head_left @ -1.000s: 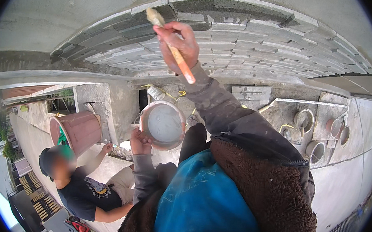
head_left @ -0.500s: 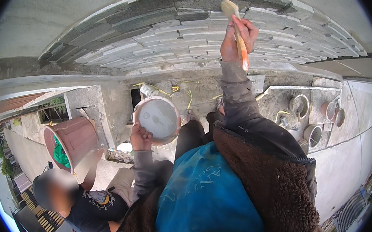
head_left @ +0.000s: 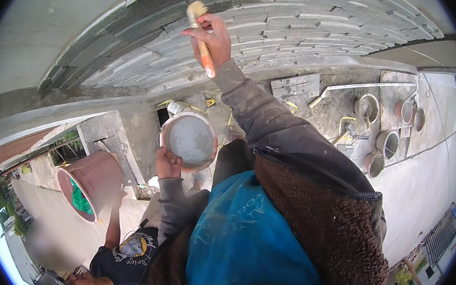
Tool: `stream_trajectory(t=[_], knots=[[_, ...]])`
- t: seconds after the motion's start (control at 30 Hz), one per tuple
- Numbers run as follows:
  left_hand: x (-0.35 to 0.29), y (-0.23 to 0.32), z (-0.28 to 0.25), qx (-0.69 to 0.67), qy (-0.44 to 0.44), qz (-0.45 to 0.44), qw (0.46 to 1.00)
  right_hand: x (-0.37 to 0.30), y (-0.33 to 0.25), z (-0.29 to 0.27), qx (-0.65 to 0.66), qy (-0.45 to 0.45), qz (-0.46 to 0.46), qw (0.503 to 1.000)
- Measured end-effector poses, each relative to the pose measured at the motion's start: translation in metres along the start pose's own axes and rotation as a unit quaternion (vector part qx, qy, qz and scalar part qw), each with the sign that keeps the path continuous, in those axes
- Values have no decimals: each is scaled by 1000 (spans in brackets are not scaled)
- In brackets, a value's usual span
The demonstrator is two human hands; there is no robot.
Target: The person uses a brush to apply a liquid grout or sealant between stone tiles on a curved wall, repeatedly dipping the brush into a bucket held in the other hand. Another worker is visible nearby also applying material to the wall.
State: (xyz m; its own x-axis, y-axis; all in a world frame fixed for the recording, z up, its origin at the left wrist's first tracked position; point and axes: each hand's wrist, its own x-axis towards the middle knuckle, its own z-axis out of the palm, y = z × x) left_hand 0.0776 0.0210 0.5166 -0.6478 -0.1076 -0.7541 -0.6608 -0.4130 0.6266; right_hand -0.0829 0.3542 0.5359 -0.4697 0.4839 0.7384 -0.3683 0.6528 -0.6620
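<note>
My right hand (head_left: 215, 37) is closed around a paintbrush (head_left: 207, 59) with pale bristles and a wooden handle tipped in orange. It is raised before the stone-clad wall (head_left: 260, 23), whose thin grey strips look darker toward the upper left. Whether the bristles touch the stone I cannot tell. Lower down, my left hand (head_left: 168, 163) grips the near rim of a round bucket (head_left: 215, 144), its fingers curled over the edge. Grey liquid (head_left: 190, 139) lies inside the bucket.
At left, a large pink bin (head_left: 97, 177) with green cloth inside lies tilted near a co-worker (head_left: 132, 248). Several buckets (head_left: 368, 107), a hammer (head_left: 351, 132), a trowel (head_left: 318, 98) and a yellow tape measure (head_left: 210, 102) are on the ground beyond.
My right hand has moved left along the stone wall with the paintbrush. The bucket and my left hand have shifted slightly left and up in view. The co-worker has shifted lower in view.
</note>
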Motion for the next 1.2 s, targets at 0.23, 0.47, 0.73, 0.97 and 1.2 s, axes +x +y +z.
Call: stream_trajectory(t=[0.23,0.47,0.73,0.97,1.2], knots=[[1,-2,1,12,2,-22,1000,73,109,-192,-90,215,33,972],[5,-5,26,53,-43,0,998,77,52,-138,-21,158,120,980],[-2,-15,45,22,-47,3,999,109,50,-174,-105,226,52,967],[-25,-27,79,-4,-35,-2,999,114,91,-231,-86,223,62,969],[-35,-44,103,4,-50,12,999,114,40,-190,-3,94,-75,993]])
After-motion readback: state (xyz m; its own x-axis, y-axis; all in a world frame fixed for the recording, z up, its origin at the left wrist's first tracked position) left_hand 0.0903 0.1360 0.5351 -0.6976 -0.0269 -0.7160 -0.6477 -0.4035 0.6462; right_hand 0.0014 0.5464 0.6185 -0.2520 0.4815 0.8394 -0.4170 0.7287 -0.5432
